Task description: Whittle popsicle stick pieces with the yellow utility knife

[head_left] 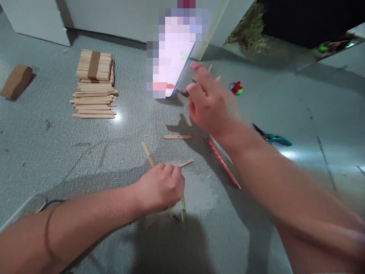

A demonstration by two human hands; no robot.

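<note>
My left hand (162,184) is closed in a fist low in the middle, over several wooden craft sticks (147,153) that stick out from under it at different angles. Where the sticks meet is hidden by the fingers. My right hand (212,101) is raised further up and to the right, its fingers bent around a small tool with a dark, pointed tip (181,92); most of that tool is covered. A single craft stick (178,137) with a dark mark lies flat between the two hands. Beneath my right forearm lies a red-edged strip (224,163).
At the upper left are a banded bundle of craft sticks (104,65) and a row of loose sticks (94,101). A brown block (17,82) lies far left. A bright, pixelated panel (178,53) leans at the back. Teal-handled cutters (275,139) and a small red-green object (236,88) lie right.
</note>
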